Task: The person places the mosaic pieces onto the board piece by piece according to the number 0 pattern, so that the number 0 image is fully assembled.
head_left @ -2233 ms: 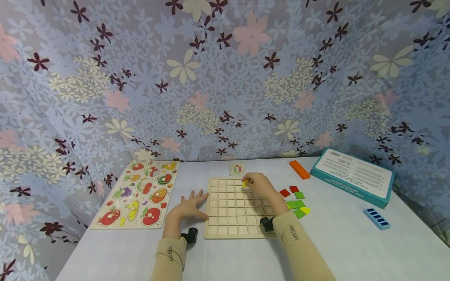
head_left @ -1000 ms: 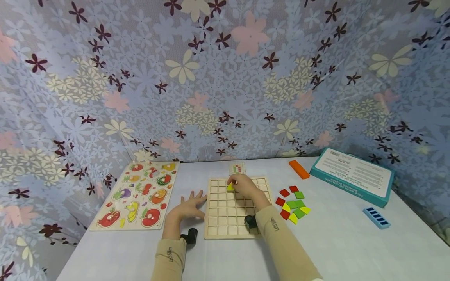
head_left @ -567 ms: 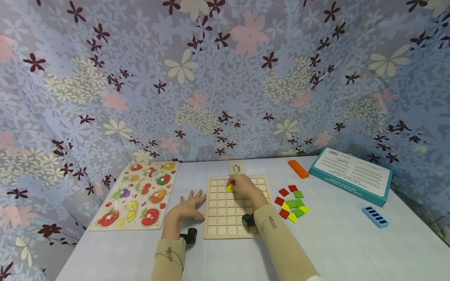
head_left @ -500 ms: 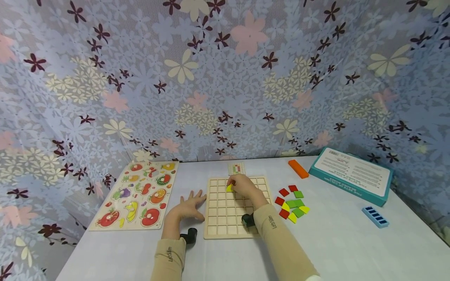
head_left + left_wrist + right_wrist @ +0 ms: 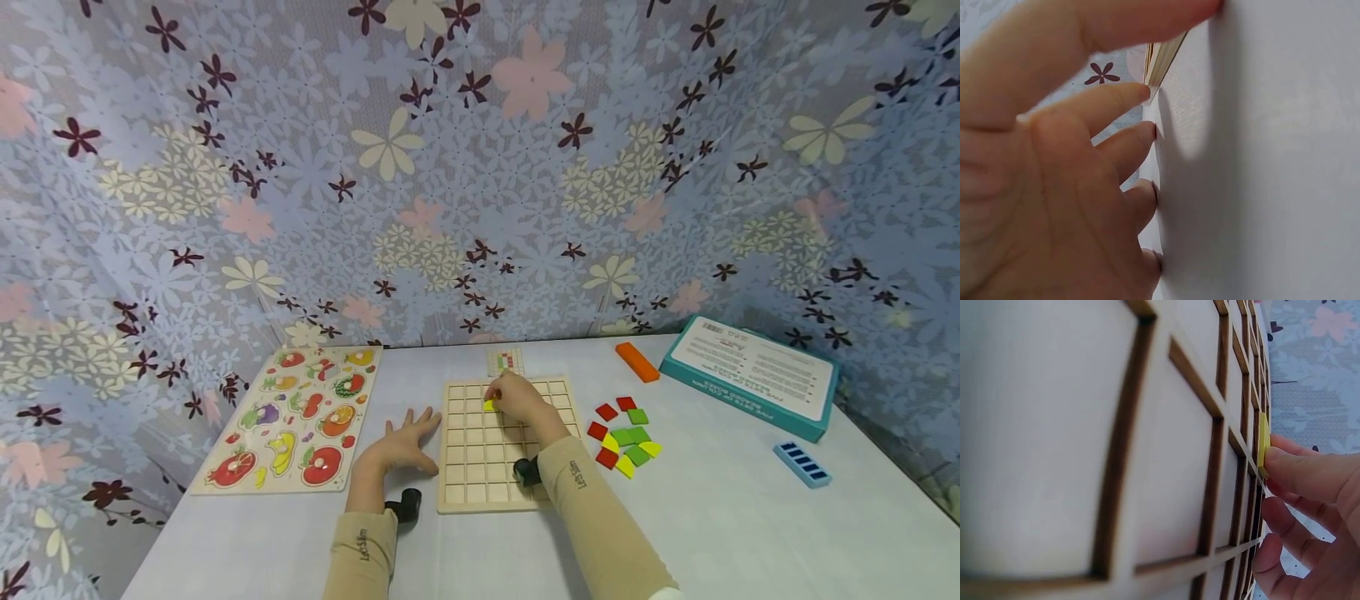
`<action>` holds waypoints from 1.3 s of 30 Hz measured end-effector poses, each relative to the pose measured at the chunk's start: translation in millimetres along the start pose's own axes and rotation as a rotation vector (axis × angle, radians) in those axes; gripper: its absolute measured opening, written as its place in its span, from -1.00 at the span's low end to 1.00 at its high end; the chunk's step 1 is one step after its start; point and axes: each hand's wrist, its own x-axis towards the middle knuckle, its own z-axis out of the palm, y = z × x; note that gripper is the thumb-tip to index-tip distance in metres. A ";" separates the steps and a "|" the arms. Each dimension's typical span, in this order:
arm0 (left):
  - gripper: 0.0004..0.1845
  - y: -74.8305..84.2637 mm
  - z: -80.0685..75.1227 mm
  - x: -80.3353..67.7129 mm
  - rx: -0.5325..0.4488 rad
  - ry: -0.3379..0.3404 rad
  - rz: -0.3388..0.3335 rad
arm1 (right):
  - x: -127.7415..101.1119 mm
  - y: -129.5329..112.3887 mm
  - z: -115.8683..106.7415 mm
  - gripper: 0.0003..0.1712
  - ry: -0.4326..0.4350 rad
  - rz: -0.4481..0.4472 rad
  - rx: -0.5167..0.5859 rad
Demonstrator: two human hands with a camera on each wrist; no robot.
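My right hand (image 5: 520,400) is over the far part of the pale wooden board with a grid of square holes (image 5: 480,467), and its fingers (image 5: 1310,478) pinch a small flat yellow tile (image 5: 490,406) by its edge. The yellow tile sits at one of the square holes near the top of the board, left of the middle; I cannot tell if it lies all the way down in the hole. My left hand (image 5: 403,444) lies flat on the white desk (image 5: 750,533), just beside the left edge of the board, with its fingers (image 5: 1119,106) spread wide and holding nothing. To the right of the board lies a little heap of loose red, green and yellow tiles (image 5: 625,433). Past that heap, near the wall, are a long orange block (image 5: 638,362) and a flat teal box with a white label (image 5: 753,375), and closer to me there is a small blue block with dark stripes (image 5: 802,464). A small card with a coloured square pattern (image 5: 506,361) lies just behind the board. On the left of the desk lies a wooden fruit puzzle with bright pictures (image 5: 300,414). Flowered cloth (image 5: 480,167) hangs behind the desk.
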 end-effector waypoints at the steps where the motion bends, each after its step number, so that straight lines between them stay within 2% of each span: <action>1: 0.00 0.1 -0.2 -0.5 -0.004 -0.001 0.006 | 0.2 -0.1 0.2 -0.80 0.001 0.001 -0.003; 6: -0.01 0.2 -1.8 -2.2 -0.022 -0.015 0.031 | 0.4 -0.5 0.0 -0.85 0.001 0.020 -0.020; 16: -0.06 1.8 -1.6 -2.4 0.004 -0.026 0.015 | -2.3 -4.1 -4.4 -0.82 -0.009 0.068 -0.030; 26: -0.04 0.4 -1.1 -0.7 -0.005 -0.030 0.020 | -8.5 1.5 -6.9 -0.82 0.005 0.012 -0.001; 39: -0.03 -1.5 -0.2 -0.6 -0.010 -0.024 0.020 | -23.4 10.4 -23.0 -0.84 0.025 0.026 0.020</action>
